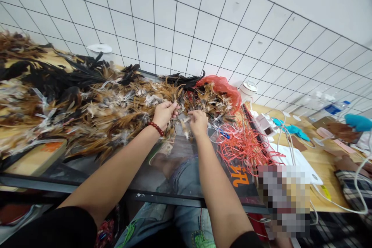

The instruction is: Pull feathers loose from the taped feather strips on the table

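A big heap of brown, black and white feathers (87, 104) covers the left and middle of a glass-topped table (174, 186). My left hand (164, 113), with a red bead bracelet (156, 128) on its wrist, is closed on a tuft of brown feathers at the heap's edge. My right hand (198, 122) is beside it, fingers pinched on a small pale feather (184, 126). Both hands are close together, just in front of the heap.
A red plastic bag (222, 87) lies on the feathers at the right. A tangle of red strings (247, 145) spreads right of my right hand. Further right a wooden table (322, 162) carries white cables, bottles and teal items. A tiled wall stands behind.
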`<move>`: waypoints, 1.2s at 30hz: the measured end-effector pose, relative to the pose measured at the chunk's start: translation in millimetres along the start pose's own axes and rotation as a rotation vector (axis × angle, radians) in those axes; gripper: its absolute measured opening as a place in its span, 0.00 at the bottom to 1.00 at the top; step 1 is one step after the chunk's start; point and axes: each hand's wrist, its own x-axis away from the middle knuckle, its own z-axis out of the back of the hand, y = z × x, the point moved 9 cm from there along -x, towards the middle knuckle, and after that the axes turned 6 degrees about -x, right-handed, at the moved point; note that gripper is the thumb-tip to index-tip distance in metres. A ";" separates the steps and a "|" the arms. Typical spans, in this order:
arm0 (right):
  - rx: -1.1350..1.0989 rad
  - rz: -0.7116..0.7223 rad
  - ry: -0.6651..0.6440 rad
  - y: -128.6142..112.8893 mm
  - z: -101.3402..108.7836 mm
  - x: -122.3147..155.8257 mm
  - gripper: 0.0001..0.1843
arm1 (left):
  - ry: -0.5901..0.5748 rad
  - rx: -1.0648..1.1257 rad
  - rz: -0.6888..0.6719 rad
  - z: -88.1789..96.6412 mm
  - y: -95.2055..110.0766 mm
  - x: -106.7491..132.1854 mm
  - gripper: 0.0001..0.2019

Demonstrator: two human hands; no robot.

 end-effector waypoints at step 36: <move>-1.124 -0.326 -0.183 -3.1 -42.7 -5.1 0.20 | -0.133 0.044 0.029 -12.6 -5.1 0.5 0.11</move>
